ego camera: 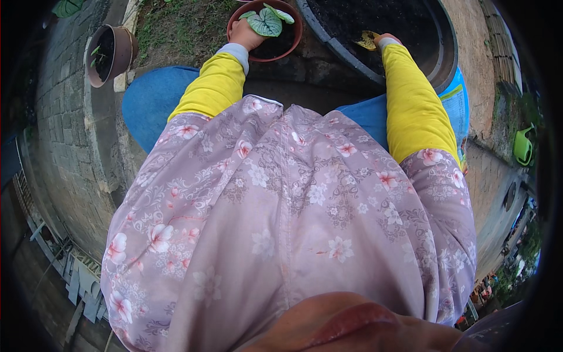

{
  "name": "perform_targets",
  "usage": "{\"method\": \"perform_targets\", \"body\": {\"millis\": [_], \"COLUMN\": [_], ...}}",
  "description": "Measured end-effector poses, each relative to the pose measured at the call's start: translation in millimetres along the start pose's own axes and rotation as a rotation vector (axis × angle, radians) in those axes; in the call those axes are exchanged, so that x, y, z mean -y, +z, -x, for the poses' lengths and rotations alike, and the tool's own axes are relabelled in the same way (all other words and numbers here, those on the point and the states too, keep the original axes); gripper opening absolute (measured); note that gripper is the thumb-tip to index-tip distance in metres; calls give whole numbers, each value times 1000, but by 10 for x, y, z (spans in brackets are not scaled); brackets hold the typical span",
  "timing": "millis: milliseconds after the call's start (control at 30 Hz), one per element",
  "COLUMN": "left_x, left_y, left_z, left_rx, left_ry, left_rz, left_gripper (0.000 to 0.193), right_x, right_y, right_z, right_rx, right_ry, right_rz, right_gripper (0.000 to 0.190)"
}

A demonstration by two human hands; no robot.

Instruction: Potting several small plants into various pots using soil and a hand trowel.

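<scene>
My left hand (247,35) is inside a round terracotta-coloured pot (266,59), curled around the base of a caladium plant (267,23). Pale green, dark-veined leaves cover its fingertips. Dark soil (281,43) shows in the pot beside the plant. On the right, my right hand (387,38) grips a worn yellow scoop (367,40), whose blade rests at the potting soil (336,20) in a wide black tub (341,50). The scoop's handle is hidden in the hand.
A brown pot (125,55) with a small seedling stands tilted-looking at the left, by a concrete kerb. Grass (180,33) grows beyond my left arm. A blue printed bag (455,105) lies by the tub. Farther right is a green watering can (523,146).
</scene>
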State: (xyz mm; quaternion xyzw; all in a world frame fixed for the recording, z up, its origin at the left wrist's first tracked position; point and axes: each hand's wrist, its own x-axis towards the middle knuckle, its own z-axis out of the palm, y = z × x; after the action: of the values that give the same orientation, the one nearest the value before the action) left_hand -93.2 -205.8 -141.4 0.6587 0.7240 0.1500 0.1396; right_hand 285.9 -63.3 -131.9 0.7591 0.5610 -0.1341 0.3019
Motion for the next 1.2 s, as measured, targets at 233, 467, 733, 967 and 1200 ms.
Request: {"method": "perform_targets", "body": {"millis": [233,467,733,967,1200], "left_x": [28,-328,-248,-213,-109], "left_y": [-23,-281,-274,-281,-294], "left_z": [-96,125,154,244,196], "left_rx": [-196,-107,9,84,9], "left_ry": [-200,-182,-301,-246,-173], "left_rz": [583,467,1018,804,828], "left_gripper": [26,35,32,28,30], "right_x": [179,605,573,700,488], "right_y": [185,70,59,193,55], "right_z": [142,403,320,74,374], "right_rx": [75,294,116,128,246], "right_ry": [-77,65,-44,-105,-23], "right_rz": [-334,-984,-923,-1068,-1339], "right_gripper": [42,31,43,33,31]}}
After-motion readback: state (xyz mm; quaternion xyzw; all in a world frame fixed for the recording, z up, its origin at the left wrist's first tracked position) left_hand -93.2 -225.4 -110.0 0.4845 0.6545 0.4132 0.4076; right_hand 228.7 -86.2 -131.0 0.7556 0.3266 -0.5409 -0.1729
